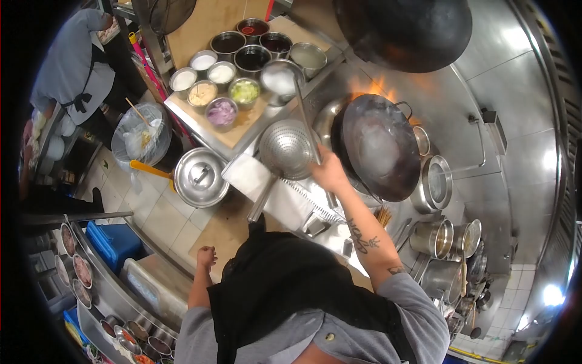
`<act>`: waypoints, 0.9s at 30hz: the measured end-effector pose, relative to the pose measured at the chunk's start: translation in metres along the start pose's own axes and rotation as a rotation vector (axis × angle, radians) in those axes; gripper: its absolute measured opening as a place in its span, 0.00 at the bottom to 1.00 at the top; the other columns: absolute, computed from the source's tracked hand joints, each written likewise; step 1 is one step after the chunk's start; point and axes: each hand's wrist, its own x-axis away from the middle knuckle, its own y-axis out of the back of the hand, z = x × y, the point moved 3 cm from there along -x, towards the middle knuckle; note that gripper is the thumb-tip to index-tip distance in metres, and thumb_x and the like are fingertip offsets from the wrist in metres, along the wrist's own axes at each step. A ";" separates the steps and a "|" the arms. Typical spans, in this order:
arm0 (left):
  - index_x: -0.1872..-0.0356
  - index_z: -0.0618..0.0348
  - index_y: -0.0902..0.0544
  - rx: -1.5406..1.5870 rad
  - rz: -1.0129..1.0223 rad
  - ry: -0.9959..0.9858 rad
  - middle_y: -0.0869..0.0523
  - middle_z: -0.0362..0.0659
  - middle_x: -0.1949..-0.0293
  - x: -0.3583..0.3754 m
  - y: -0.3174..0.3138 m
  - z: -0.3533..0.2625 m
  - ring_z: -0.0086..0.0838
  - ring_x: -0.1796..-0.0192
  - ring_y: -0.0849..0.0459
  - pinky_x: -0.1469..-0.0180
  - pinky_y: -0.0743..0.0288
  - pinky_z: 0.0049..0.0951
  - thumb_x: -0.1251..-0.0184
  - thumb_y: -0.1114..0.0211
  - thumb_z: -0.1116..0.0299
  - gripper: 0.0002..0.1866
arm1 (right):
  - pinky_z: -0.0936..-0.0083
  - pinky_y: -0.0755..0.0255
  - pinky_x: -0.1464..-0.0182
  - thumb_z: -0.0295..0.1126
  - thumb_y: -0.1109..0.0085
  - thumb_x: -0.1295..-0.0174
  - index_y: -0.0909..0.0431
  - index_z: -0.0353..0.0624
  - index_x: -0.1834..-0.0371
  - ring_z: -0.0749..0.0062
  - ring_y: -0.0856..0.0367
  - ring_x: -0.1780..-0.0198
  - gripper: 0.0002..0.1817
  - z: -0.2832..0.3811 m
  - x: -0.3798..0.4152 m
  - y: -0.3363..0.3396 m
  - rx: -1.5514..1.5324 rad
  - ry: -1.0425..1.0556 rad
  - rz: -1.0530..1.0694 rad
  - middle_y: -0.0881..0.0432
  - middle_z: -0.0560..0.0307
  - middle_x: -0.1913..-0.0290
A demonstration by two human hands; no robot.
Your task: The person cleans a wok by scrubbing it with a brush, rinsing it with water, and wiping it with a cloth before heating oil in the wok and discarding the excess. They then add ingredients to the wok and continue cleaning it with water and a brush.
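Observation:
My right hand is closed around the long metal handle of a ladle. Its far end reaches the metal container of white contents; the bowl itself is hard to make out. Just right of that hand, a dark wok sits over a burner, a pale shiny patch inside it. Flames rise behind its rim. Left of the hand lies a perforated strainer, handle toward me. My left hand hangs low by my side, fingers curled, nothing visible in it.
Several metal seasoning containers crowd the board at the back left. A lidded pot and a lined bin stand to the left. Another wok is at the back. Pots line the right. A co-worker stands far left.

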 end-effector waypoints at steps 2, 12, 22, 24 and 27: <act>0.57 0.59 0.20 -0.010 0.002 0.005 0.19 0.40 0.70 -0.004 0.000 0.005 0.29 0.73 0.20 0.74 0.29 0.31 0.30 0.40 0.61 0.12 | 0.67 0.27 0.43 0.28 0.43 0.43 0.33 0.27 0.33 0.48 0.17 0.46 0.32 -0.001 0.007 0.005 -0.002 0.043 -0.031 0.19 0.29 0.49; 0.56 0.60 0.21 -0.116 0.038 -0.040 0.19 0.41 0.70 -0.001 -0.014 -0.022 0.28 0.74 0.19 0.75 0.28 0.29 0.31 0.40 0.62 0.12 | 0.81 0.45 0.87 0.21 0.49 0.37 0.35 0.37 0.32 0.81 0.38 0.87 0.27 -0.002 0.058 0.060 -1.295 -0.188 0.201 0.30 0.62 0.75; 0.55 0.60 0.20 -0.180 0.087 -0.135 0.17 0.42 0.68 0.007 -0.048 -0.046 0.30 0.71 0.18 0.71 0.26 0.31 0.32 0.39 0.61 0.14 | 0.78 0.39 0.88 0.24 0.56 0.34 0.33 0.38 0.33 0.78 0.37 0.87 0.24 -0.103 0.186 0.198 -1.829 -0.221 0.050 0.36 0.61 0.77; 0.54 0.60 0.20 -0.212 0.090 -0.123 0.17 0.42 0.68 0.009 -0.053 -0.043 0.30 0.71 0.18 0.71 0.26 0.32 0.32 0.39 0.61 0.14 | 0.79 0.40 0.88 0.25 0.55 0.33 0.30 0.38 0.38 0.81 0.40 0.87 0.20 -0.129 0.211 0.219 -1.857 -0.244 -0.076 0.37 0.63 0.78; 0.54 0.60 0.20 -0.239 0.095 -0.103 0.17 0.43 0.67 0.012 -0.059 -0.044 0.31 0.72 0.18 0.72 0.26 0.32 0.32 0.39 0.62 0.14 | 0.80 0.41 0.88 0.24 0.53 0.32 0.29 0.39 0.44 0.83 0.41 0.87 0.14 -0.159 0.238 0.239 -1.728 -0.336 -0.308 0.39 0.67 0.80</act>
